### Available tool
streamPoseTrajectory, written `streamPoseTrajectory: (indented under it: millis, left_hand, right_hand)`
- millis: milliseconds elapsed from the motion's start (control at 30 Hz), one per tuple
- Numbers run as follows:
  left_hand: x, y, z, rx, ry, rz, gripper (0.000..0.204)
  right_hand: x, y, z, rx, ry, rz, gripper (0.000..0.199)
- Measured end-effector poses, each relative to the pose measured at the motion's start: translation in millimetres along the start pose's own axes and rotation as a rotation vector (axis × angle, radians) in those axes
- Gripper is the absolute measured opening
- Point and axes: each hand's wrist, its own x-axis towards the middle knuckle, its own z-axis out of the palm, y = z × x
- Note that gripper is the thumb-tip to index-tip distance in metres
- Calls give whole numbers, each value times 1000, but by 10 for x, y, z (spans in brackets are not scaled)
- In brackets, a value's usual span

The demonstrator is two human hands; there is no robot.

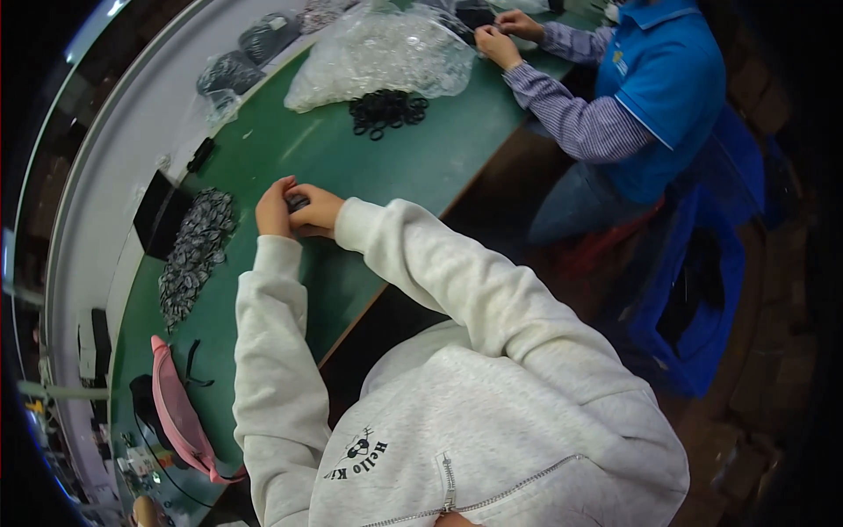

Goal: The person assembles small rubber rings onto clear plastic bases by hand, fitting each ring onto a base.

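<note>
My left hand (pixel 274 208) and my right hand (pixel 321 211) meet over the green table (pixel 290 145), both with curled fingers. Between them they hold a small dark piece (pixel 298 203), partly covered by the fingers; its exact kind cannot be made out. Left of my hands lies a long heap of small grey and black parts (pixel 195 255). A flat black box or panel (pixel 162 212) leans beside that heap.
Farther along the table are a pile of black rings (pixel 386 111) and a large clear plastic bag (pixel 378 57). A pink pouch (pixel 176 404) lies near left. A co-worker in a blue shirt (pixel 672 75) handles something at far right. Blue bins (pixel 694 351) stand on the floor.
</note>
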Motion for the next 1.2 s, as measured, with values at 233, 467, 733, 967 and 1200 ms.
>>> streamPoseTrajectory:
  millis: [233, 467, 733, 967, 1200]
  left_hand:
    - [-240, 90, 104, -289, 61, 70, 46]
    - [-525, 21, 549, -126, 212, 456, 43]
    - [-1699, -49, 1559, 20, -215, 562, 28]
    - [-2288, -767, 2779, 70, -570, 198, 38]
    - [-1774, -1126, 3161, 94, -507, 349, 40]
  right_hand:
    - [-98, -107, 150, 198, 16, -29, 35]
    - [-102, -33, 93, 199, 251, -248, 25]
    - [-1149, 214, -1298, 882, -47, -366, 25]
    - [-2240, 675, -2805, 1742, -273, -426, 32]
    - [-1898, 27, -3698, 674, 565, -335, 24]
